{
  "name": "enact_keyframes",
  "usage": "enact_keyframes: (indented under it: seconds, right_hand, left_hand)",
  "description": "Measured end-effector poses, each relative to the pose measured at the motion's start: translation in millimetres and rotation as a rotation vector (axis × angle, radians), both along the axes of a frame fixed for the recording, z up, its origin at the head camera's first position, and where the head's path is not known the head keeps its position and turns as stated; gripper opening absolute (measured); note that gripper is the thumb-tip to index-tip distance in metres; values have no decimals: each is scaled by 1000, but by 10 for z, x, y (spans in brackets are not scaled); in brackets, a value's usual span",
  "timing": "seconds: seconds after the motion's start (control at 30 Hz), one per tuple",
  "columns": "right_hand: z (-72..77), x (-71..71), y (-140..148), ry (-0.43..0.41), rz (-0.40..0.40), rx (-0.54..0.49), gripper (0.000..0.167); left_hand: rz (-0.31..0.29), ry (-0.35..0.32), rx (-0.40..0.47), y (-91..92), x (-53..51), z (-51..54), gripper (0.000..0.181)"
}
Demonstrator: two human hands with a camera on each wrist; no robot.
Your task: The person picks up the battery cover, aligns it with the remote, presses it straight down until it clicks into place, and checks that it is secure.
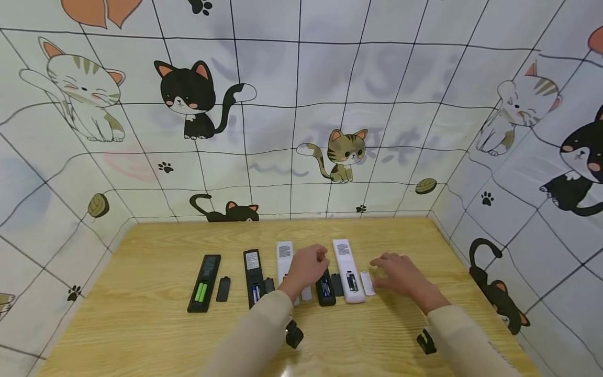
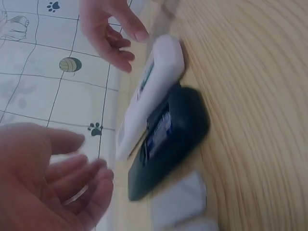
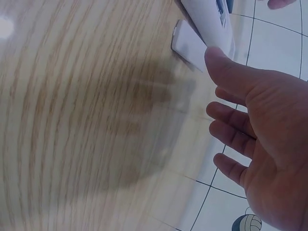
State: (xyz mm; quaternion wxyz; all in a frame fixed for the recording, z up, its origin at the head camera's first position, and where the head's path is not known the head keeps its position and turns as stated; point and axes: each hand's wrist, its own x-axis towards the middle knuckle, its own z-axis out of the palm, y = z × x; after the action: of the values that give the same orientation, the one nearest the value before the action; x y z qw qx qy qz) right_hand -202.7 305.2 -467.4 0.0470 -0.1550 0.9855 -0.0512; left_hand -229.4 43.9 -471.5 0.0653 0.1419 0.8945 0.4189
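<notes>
My left hand [image 1: 305, 268] hovers over a white remote control [image 1: 285, 250] and a small black remote control [image 1: 325, 291], partly covering both. In the left wrist view its fingers are loosely bent, with nothing between them. To the right, my right hand [image 1: 400, 275] is held above the table with relaxed fingers and holds nothing. Nearest to it are a white battery cover [image 1: 367, 284] and a second white remote [image 1: 349, 272], lying back up with its battery bay exposed. A dark battery cover [image 1: 336, 285] lies between that remote and the small black one.
Farther left lie a black remote with green batteries [image 1: 201, 292], its black cover [image 1: 223, 289], and another black remote [image 1: 253, 266] beside a dark cover [image 1: 269, 285]. Cat-patterned cloth walls [image 1: 268, 115] border the wooden table [image 1: 141, 314] at the back and sides.
</notes>
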Motion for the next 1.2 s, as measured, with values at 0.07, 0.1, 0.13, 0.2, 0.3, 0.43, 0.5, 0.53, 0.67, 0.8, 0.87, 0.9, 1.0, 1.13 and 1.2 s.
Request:
enact_keyframes:
  seconds: [0.07,0.1,0.13,0.2,0.3,0.43,0.5,0.53,0.67,0.8,0.87,0.9,1.0,1.13,1.2]
  right_hand:
    - [-21,-15,-18,-7,-4,4,51]
    - [-33,-22,-24,-7,-1,8,50]
    - [-48,-29,-31,-7,0,12,50]
    - [-75,-46,-50,-10,5,14,49]
    - [-111,-63,-49,-5,24,20,48]
    - [-142,-79,-45,-7,21,21,49]
    - [-161,-89,-38,-12,10,23,49]
    - [-169,-93,-35,-21,0,20,48]
    - [-211,-114,-26,-50,-24,16,47]
    - [-232,-111,-45,-68,-43,3,48]
    - [-239,-105,-59,-64,-41,-1,49]
    - [-239,-103,-68,-64,-40,-4,49]
    - [-237,-91,-60,-52,-28,-3,44]
    - [-238,-87,-83,-53,-39,-21,38]
    - [-241,-93,-95,-63,-51,-35,37]
  left_hand:
    - [21,-24,5,75,-25,2,31]
    - [29,-40,21,111,-38,5,31]
    - [37,-56,33,144,-50,8,33]
    - [52,-81,55,200,-78,7,34]
    - [81,-85,57,295,-116,-19,36]
    - [86,-55,-31,395,-171,-83,38]
    - [78,-39,-69,441,-192,-111,40]
    - [73,-35,-82,463,-201,-124,41]
    - [87,-51,-76,541,-219,-153,47]
    - [113,-57,-100,602,-238,-167,53]
    - [122,-46,-135,630,-241,-172,54]
    - [126,-40,-151,644,-242,-171,54]
    - [143,-39,-186,715,-229,-152,53]
    - [178,-52,-236,801,-195,-119,56]
    - [198,-55,-262,847,-186,-116,56]
